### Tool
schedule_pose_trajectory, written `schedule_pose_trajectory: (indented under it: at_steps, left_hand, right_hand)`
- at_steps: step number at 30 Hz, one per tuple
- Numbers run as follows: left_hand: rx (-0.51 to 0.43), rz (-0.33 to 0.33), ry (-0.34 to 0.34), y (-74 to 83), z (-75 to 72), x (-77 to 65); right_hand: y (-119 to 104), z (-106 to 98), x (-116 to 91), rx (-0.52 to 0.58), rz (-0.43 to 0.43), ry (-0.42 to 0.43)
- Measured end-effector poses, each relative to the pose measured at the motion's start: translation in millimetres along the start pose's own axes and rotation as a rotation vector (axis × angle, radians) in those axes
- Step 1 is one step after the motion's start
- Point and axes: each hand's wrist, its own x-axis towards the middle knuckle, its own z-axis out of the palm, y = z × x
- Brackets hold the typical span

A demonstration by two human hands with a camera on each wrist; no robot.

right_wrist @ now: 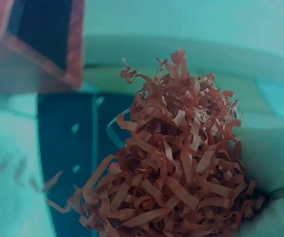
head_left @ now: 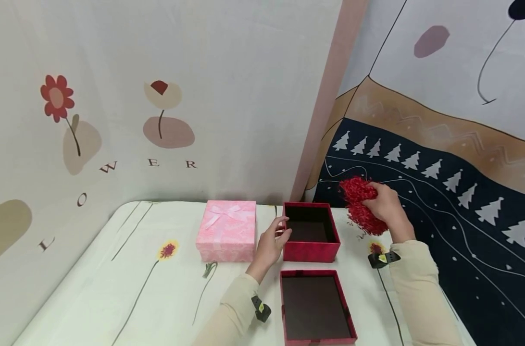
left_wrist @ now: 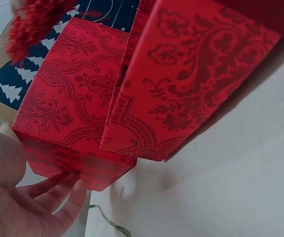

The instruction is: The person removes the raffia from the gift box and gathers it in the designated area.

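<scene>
A clump of red shredded paper is gripped in my right hand, held up to the right of an uncovered red box. Loose strips of the paper stick out around the fingers in the right wrist view. My left hand is at the box's left side, its fingertips touching the wall near the rim. The left wrist view shows the patterned red side of the box beside these fingers. In front of the box lies its red lid, with the dark inside facing up.
A closed pink gift box with a ribbon bow stands left of the red box. All boxes are on a table with a white flower-print cloth. Printed curtains hang behind and to the right.
</scene>
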Motion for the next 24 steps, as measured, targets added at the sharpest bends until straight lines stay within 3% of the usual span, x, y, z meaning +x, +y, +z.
schedule_pose_trajectory:
  at_steps: [9,24]
  left_hand:
    - [-0.002,-0.010,0.002,-0.2,1.3,-0.1]
    - [0.002,-0.017,0.007,-1.0,1.7,-0.9]
  right_hand:
    - [44,29,-3,-0.062,0.109,-0.088]
    - [60,61,-5,-0.118,0.180,-0.199]
